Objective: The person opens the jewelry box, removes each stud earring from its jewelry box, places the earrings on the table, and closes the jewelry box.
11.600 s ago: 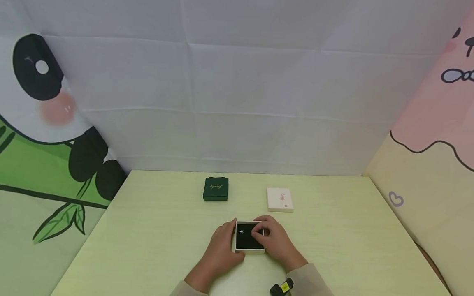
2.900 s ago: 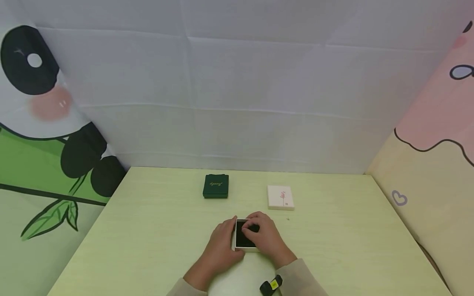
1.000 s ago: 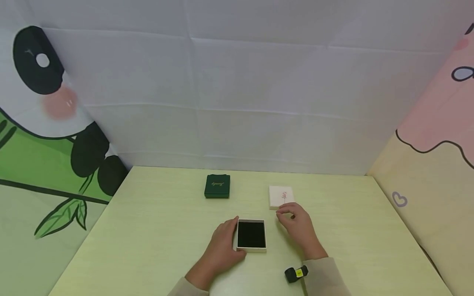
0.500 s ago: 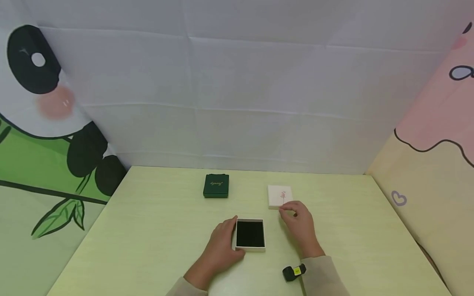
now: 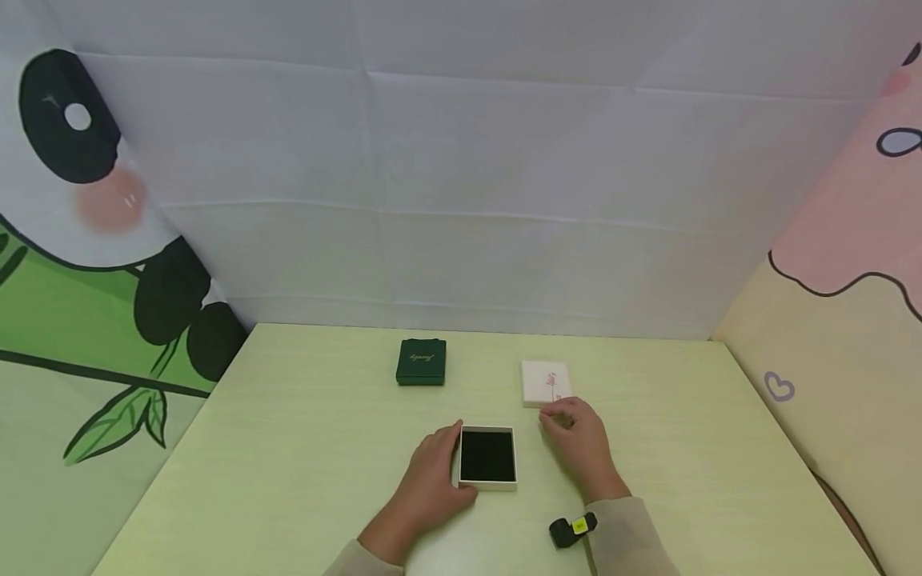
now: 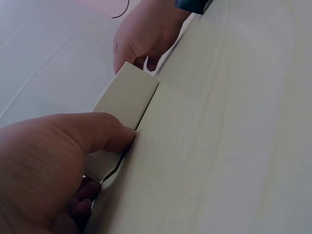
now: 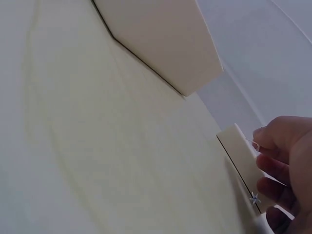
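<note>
Jewellery box (image 5: 488, 486), white with a black lining, sits mouth-up on the bench (image 5: 302, 448). Around it, the left hand (image 5: 435, 480) at eight o'clock grips it, fingers along the nine o'clock wall, thumb on the six o'clock wall. Toward two o'clock, the right hand (image 5: 579, 448) pinches a fine pale loop (image 7: 255, 145) between its fingertips; a small silver star charm (image 7: 254, 199) shows at six o'clock from that loop in the right wrist view, though whether they join I cannot tell. One flower-printed white lid (image 5: 543, 380) lies at one o'clock, partly behind the right hand; a green gold-lettered case (image 5: 421, 364) lies at eleven.
</note>
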Demonstrator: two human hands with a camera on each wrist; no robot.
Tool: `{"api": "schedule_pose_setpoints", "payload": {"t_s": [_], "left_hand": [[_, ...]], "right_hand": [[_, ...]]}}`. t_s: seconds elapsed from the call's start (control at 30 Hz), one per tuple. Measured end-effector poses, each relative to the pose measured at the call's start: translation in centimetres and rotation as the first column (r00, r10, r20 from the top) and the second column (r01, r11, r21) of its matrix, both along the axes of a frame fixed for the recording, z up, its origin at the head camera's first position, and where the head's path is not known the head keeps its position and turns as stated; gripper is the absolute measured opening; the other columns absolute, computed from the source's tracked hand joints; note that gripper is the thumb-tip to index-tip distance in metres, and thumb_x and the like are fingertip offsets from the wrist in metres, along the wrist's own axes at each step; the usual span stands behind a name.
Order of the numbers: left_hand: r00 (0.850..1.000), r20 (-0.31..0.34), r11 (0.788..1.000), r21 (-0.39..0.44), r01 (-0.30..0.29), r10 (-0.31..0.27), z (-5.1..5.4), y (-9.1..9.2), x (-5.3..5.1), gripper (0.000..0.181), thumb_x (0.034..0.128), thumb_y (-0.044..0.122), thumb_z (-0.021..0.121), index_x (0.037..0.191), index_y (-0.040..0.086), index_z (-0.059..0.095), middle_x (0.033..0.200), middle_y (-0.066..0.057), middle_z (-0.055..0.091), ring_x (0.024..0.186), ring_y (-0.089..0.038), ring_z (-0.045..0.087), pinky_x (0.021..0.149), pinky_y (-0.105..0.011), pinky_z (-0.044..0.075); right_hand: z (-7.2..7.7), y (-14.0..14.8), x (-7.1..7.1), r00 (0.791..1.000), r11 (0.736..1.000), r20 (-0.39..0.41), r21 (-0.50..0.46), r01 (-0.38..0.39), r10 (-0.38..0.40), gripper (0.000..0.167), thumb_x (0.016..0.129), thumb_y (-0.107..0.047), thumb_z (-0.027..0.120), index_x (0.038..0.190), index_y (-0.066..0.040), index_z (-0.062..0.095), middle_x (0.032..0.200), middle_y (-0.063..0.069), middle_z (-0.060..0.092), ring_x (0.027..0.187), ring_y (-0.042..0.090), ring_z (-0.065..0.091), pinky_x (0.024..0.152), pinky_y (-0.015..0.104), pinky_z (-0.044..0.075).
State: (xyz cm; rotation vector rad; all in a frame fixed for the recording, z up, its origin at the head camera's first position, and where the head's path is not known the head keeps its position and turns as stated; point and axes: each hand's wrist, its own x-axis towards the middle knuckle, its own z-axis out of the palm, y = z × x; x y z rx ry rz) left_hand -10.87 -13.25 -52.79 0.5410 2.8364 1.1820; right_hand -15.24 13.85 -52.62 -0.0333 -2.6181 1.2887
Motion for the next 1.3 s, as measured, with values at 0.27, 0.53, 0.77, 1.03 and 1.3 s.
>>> {"api": "schedule_pose_setpoints", "payload": {"t_s": [0.27, 0.53, 0.77, 1.03, 1.3], "left_hand": [[1.0, 0.01, 1.0, 0.0, 0.0, 0.0, -0.06, 0.03, -0.03, 0.095, 0.0715, 0.019, 0.081, 0.154, -0.003, 0.039, 0.148, -0.015, 0.049, 0.135, -0.037, 0.045, 0.112, -0.057, 0.034], [0.999, 0.031, 1.0, 0.004, -0.007, 0.006, -0.21, 0.07, -0.11, 0.095, 0.0725, 0.021, 0.08, 0.155, 0.0, 0.038, 0.15, -0.012, 0.049, 0.136, -0.035, 0.044, 0.113, -0.056, 0.033], [0.999, 0.031, 1.0, -0.002, -0.004, 0.004, -0.32, 0.11, -0.23, 0.096, 0.0726, 0.021, 0.08, 0.156, -0.001, 0.037, 0.15, -0.013, 0.048, 0.137, -0.035, 0.043, 0.113, -0.057, 0.033], [0.999, 0.033, 1.0, 0.001, -0.001, 0.001, -0.51, 0.13, -0.33, 0.095, 0.0736, 0.021, 0.08, 0.156, 0.001, 0.037, 0.151, -0.012, 0.047, 0.138, -0.034, 0.043, 0.113, -0.056, 0.032], [0.999, 0.032, 1.0, 0.003, -0.004, 0.004, -0.65, 0.13, -0.38, 0.095, 0.0743, 0.022, 0.08, 0.156, 0.0, 0.037, 0.151, -0.012, 0.047, 0.138, -0.035, 0.042, 0.114, -0.055, 0.032]], "right_hand": [[-0.23, 0.12, -0.16, 0.999, 0.999, 0.024, -0.008, -0.034, 0.035, 0.004, 0.088, -0.016, 0.08, 0.091, -0.012, 0.081, 0.112, 0.004, 0.069, 0.12, 0.028, 0.059, 0.106, 0.049, 0.042], [-0.39, 0.19, -0.33, 0.997, 0.997, 0.035, 0.037, -0.072, 0.07, 0.009, 0.088, -0.021, 0.082, 0.09, -0.012, 0.081, 0.108, 0.0, 0.069, 0.116, 0.027, 0.059, 0.105, 0.048, 0.042], [-0.29, 0.2, -0.21, 0.995, 0.993, 0.042, 0.073, -0.089, 0.086, 0.013, 0.088, -0.023, 0.082, 0.089, -0.011, 0.08, 0.109, 0.0, 0.069, 0.117, 0.028, 0.058, 0.107, 0.048, 0.041], [-0.42, 0.17, -0.26, 0.995, 0.99, 0.029, 0.099, -0.099, 0.097, 0.004, 0.085, -0.014, 0.083, 0.088, -0.012, 0.081, 0.107, 0.0, 0.069, 0.115, 0.029, 0.058, 0.106, 0.047, 0.041], [-0.95, 0.11, -0.52, 0.996, 0.988, 0.013, 0.121, -0.093, 0.092, 0.007, 0.084, -0.011, 0.084, 0.088, -0.016, 0.081, 0.106, 0.001, 0.069, 0.114, 0.03, 0.058, 0.105, 0.048, 0.042]]}}
